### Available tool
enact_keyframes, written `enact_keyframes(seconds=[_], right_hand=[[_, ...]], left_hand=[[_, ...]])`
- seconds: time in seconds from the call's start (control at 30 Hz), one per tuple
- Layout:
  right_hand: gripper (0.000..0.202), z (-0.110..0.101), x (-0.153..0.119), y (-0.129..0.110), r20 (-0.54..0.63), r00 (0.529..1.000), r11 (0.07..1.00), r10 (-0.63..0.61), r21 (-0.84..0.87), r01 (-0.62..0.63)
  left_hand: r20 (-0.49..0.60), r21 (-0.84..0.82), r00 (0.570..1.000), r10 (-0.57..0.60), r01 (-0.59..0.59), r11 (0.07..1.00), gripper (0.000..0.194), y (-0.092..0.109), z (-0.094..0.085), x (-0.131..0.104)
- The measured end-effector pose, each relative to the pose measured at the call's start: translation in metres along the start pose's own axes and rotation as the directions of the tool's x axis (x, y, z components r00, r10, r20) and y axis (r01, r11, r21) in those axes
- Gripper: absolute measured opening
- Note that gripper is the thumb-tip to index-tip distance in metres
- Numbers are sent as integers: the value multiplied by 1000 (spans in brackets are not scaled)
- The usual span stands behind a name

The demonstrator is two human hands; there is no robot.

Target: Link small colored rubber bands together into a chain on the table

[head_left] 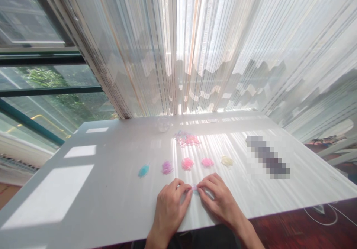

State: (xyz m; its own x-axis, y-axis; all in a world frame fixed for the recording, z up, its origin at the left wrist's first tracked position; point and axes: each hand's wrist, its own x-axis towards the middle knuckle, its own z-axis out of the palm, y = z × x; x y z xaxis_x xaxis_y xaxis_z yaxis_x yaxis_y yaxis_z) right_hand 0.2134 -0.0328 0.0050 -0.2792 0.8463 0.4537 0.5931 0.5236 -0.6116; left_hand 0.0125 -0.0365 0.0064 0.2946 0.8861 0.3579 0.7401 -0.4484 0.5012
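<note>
My left hand (pixel 173 203) and my right hand (pixel 218 197) meet near the table's front edge, each with thumb and fingers pinched together. Between the fingertips is a small bunch of purple and teal rubber bands (pixel 194 188), partly hidden by the fingers. Beyond the hands lies a row of small piles of similar bands: a teal pile (pixel 144 171), a purple pile (pixel 167 167), a coral-pink pile (pixel 187 163), a light pink pile (pixel 208 162) and a pale yellow pile (pixel 227 161). Farther back spreads a looser mixed-colour pile (pixel 187 139).
The white table (pixel 117 204) carries a clear round container (pixel 163 123) at its back edge and a flat clear piece (pixel 213 120), perhaps a lid. A pixelated dark object (pixel 268 157) lies on the right. A striped sheer curtain (pixel 156 55) hangs behind.
</note>
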Motion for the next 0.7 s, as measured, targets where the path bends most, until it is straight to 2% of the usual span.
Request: enact_keyframes(seconds=[0.47,0.7], right_hand=[[15,-2,0,-1,11,1000,1000,-8,19,8],[14,-5,1,-3,23,998,997,-55,62,53]], left_hand=[[-31,-33,999,38,-39,999,14,-1,-1,-2],[-45,-127,999,29,-35,991,15,-1,-4,-3]])
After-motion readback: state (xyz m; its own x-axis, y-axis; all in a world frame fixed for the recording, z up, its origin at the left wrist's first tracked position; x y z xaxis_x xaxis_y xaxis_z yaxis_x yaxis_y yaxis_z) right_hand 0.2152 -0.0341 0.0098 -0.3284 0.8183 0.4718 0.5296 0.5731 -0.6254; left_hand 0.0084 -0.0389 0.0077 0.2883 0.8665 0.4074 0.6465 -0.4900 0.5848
